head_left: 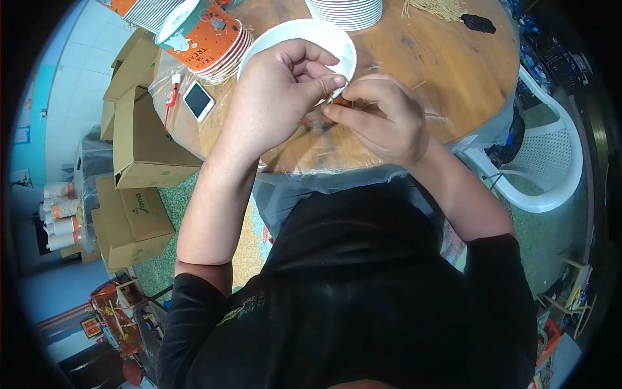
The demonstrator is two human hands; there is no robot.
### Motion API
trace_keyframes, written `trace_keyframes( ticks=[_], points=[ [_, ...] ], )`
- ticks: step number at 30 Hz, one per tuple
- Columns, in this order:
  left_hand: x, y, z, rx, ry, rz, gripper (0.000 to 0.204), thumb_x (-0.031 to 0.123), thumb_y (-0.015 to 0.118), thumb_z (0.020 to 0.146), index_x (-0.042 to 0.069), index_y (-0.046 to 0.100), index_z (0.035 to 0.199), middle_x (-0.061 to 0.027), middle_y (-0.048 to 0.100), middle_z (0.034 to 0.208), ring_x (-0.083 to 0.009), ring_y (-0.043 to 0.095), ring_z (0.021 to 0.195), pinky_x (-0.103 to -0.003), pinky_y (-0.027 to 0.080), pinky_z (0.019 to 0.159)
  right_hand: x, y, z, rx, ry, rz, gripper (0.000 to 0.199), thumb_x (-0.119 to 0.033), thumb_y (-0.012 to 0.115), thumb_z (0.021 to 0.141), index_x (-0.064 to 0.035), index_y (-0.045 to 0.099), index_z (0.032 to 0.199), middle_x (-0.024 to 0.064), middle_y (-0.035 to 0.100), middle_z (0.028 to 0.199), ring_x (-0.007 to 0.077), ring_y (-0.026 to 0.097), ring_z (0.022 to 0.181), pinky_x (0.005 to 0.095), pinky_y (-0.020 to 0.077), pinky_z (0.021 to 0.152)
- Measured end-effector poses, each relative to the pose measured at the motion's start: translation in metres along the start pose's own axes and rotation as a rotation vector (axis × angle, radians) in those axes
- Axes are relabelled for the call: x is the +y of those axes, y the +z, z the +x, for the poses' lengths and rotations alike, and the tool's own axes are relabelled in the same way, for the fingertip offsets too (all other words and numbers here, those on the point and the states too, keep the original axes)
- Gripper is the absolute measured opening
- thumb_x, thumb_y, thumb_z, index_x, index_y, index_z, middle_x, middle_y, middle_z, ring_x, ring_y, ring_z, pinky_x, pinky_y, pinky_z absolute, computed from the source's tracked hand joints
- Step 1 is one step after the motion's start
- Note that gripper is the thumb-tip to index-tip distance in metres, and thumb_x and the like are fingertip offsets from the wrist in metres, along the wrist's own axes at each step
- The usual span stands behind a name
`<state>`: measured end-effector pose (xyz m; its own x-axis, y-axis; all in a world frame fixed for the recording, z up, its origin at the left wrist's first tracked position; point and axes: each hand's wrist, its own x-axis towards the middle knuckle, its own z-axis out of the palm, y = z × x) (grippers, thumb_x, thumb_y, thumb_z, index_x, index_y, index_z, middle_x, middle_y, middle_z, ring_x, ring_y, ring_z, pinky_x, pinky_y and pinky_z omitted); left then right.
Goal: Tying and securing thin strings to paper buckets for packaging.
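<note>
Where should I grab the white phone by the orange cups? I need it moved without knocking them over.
Probably pinch the phone across its two long edges, coming from above on the table-edge side. It lies flat, screen up, on the plastic sheet, with the orange cup stack close behind it, so that side looks freest.

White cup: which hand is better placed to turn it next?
Left, probably. The left hand already grips the white cup at its rim, fingers curled over the edge. The right hand is busy pinching a small piece against it.
</note>
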<state>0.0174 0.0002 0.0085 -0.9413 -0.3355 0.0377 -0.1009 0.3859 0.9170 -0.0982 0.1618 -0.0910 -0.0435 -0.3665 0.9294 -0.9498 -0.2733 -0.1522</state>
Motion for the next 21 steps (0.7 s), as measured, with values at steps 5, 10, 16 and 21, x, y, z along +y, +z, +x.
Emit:
trace_keyframes(
  ticks=[5,10,16,21],
  points=[
    [-0.002,-0.004,0.001,0.009,-0.026,-0.021,0.019,0.010,0.081,0.104,-0.001,0.076,0.118,-0.0026,0.080,0.090,-0.0050,0.074,0.074,-0.021,0.057,0.054,0.015,-0.002,0.009,0.022,-0.122,-0.083,0.020,-0.012,0.092,0.081,-0.0094,0.086,0.100,0.0011,0.074,0.103,0.0206,0.073,0.088,0.0337,0.0597,0.069],
    [-0.008,-0.004,0.003,0.009,0.036,0.003,0.018,0.011,0.079,0.106,-0.001,0.076,0.119,-0.0035,0.079,0.090,-0.0050,0.074,0.073,-0.021,0.058,0.055,0.009,0.001,0.012,-0.013,-0.028,-0.088,0.020,-0.007,0.090,0.079,-0.0094,0.080,0.097,0.0022,0.073,0.104,0.0237,0.074,0.088,0.0347,0.0610,0.070],
    [-0.014,-0.003,0.007,0.003,0.117,0.019,0.018,0.011,0.077,0.108,-0.002,0.076,0.121,-0.0046,0.080,0.091,-0.0045,0.071,0.068,-0.021,0.056,0.054,0.000,0.008,0.000,0.053,0.318,0.204,0.023,0.001,0.089,0.083,-0.0071,0.073,0.097,0.0058,0.071,0.110,0.0249,0.075,0.088,0.0362,0.0623,0.073],
    [-0.014,-0.003,0.007,0.002,0.122,0.027,0.019,0.010,0.075,0.109,-0.003,0.075,0.122,-0.0049,0.080,0.092,-0.0048,0.071,0.069,-0.021,0.055,0.053,0.002,0.008,-0.002,0.059,0.241,0.136,0.024,0.002,0.090,0.085,-0.0069,0.079,0.104,0.0056,0.070,0.110,0.0220,0.075,0.087,0.0344,0.0621,0.073]
  ],
)
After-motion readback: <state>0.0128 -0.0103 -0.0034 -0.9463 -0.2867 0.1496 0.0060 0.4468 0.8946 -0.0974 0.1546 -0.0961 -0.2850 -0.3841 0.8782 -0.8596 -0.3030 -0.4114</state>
